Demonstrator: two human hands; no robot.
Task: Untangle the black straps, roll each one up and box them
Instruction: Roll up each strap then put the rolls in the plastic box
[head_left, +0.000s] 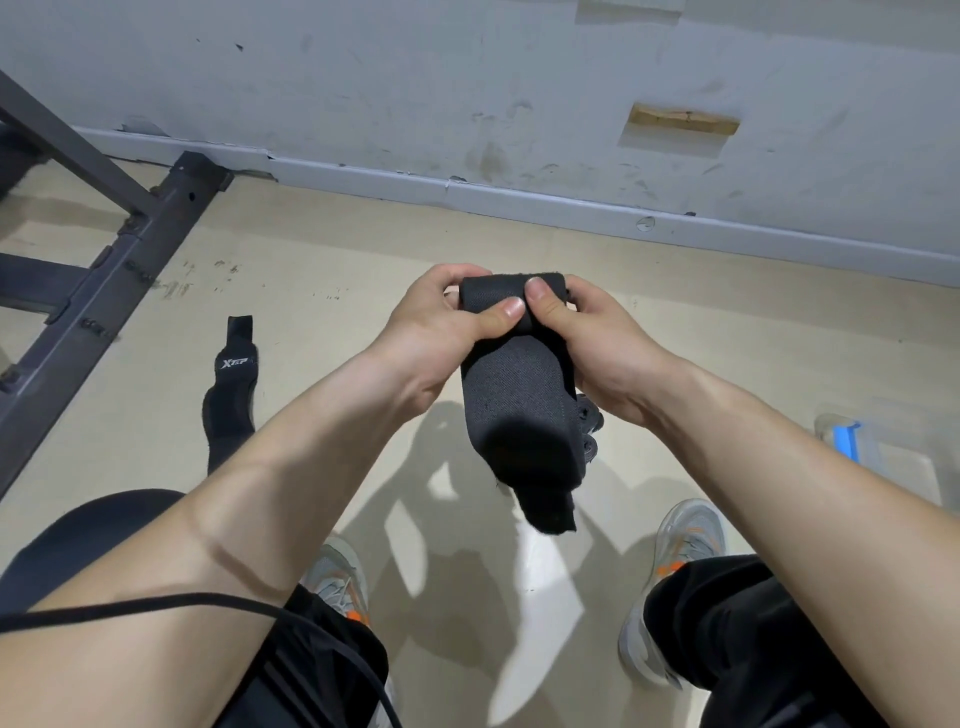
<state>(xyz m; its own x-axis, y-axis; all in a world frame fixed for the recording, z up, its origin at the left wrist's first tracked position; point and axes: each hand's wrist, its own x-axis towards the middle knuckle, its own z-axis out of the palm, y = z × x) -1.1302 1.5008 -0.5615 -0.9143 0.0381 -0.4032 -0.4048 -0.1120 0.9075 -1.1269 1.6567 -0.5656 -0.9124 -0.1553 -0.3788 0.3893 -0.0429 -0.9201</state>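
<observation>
seated person, view down over both forearms to the floor (363, 249). the strap (519, 395) is held in the air between the knees, well above the floor. its long axis runs far to near: the far end is turned over into a short roll (493, 288), and the free tail hangs down and toward the person, ending in a frayed edge.

the left hand (441, 322) and right hand (608, 348) sit close together at the far end, one on each side of the roll. both are clamped on it, thumbs pressed on its near face and fingers curled behind. the two hands are level, so neither is nearer to the roll.

judged step: rolling has begun and most of the length is not yet wound. the next turn must run along the strap's long axis, toward the hanging tail. a dark lumpy part shows behind the strap's right edge; what it is cannot be told.

a second strap (231, 384) lies flat on the floor at left, beside a dark metal frame (130, 228), nearer the left hand. the clear box (852, 441) with a blue clip stands on the floor at right, partly hidden by the right forearm, nearer the right hand.
</observation>
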